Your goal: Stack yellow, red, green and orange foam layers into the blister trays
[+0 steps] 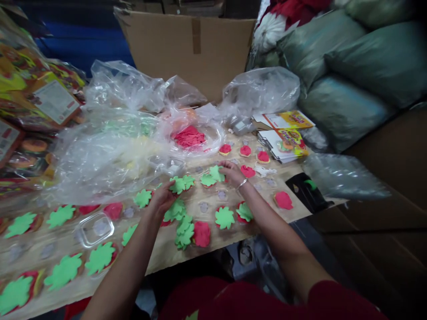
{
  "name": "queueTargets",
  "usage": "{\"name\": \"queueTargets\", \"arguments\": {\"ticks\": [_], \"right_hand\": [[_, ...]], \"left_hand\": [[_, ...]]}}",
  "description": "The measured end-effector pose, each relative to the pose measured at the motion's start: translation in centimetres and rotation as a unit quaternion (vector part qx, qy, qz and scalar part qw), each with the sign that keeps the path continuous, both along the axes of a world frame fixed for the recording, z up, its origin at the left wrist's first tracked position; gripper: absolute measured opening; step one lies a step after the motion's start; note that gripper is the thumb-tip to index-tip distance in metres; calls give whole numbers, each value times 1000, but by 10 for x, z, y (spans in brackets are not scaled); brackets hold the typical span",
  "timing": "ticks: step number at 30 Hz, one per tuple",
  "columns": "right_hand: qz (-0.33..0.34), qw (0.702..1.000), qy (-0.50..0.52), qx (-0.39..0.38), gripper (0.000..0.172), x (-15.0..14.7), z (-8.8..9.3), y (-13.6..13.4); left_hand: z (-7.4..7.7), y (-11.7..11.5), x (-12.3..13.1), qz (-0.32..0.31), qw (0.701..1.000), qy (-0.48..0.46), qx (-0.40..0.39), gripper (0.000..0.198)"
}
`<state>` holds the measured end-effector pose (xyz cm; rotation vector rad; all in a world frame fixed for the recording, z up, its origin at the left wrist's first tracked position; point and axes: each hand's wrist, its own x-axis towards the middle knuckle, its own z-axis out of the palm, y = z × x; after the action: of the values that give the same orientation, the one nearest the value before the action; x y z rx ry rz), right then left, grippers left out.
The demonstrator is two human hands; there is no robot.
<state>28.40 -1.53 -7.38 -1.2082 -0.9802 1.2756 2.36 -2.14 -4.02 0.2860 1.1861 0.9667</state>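
My left hand point(162, 200) is closed round a bunch of green leaf-shaped foam pieces point(180, 220) that fan out below and right of it. My right hand point(231, 172), with a bangle on the wrist, reaches forward and pinches a green leaf piece point(212, 176) down onto a red piece on the board. Rows of red pieces point(245, 150) lie beyond it, and leaf-topped red pieces point(224, 217) lie near my right forearm. All rest on a cardboard work surface point(267, 186).
Crumpled clear plastic bags point(110, 146) cover the back left, one holding red pieces point(188, 136). A clear plastic tray point(94, 228) lies at left. Printed cards point(285, 138) are stacked at right, a large carton point(200, 49) stands behind, and stuffed sacks point(350, 71) pile up at right.
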Motion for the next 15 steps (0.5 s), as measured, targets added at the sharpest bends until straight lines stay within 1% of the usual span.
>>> {"name": "queueTargets", "arguments": {"ticks": [1, 3, 5, 7, 9, 11, 12, 13, 14, 15], "right_hand": [[-4, 999, -30, -10, 30, 15, -4, 3], [-20, 989, -145, -4, 27, 36, -13, 8], [-38, 967, -252, 12, 26, 45, -22, 9], [-50, 945, -322, 29, 27, 45, -28, 7], [-56, 911, -405, 53, 28, 40, -28, 3], [-56, 857, -505, 89, 23, 33, -24, -3], [-54, 836, -535, 109, 19, 28, -21, -6], [-48, 832, -538, 126, 15, 21, -18, -10], [-34, 844, -516, 140, 11, 13, -15, -14], [-11, 869, -472, 150, 12, 3, -12, -19]], "left_hand": [[0, -2, 1, 0, 1000, -1, 2, 21], [0, -5, 3, -5, 1000, -5, 7, 20], [-1, -8, 6, -17, 1000, -8, 12, 19], [-1, -11, 8, -31, 999, -5, 18, 18], [-1, -16, 11, -45, 999, 1, 30, 16], [0, -21, 14, -60, 997, 1, 52, 12], [1, -24, 16, -70, 995, -3, 65, 9], [2, -26, 19, -80, 994, -7, 77, 6], [3, -29, 23, -90, 992, -12, 88, 6], [3, -33, 28, -100, 990, -19, 98, 10]]}}
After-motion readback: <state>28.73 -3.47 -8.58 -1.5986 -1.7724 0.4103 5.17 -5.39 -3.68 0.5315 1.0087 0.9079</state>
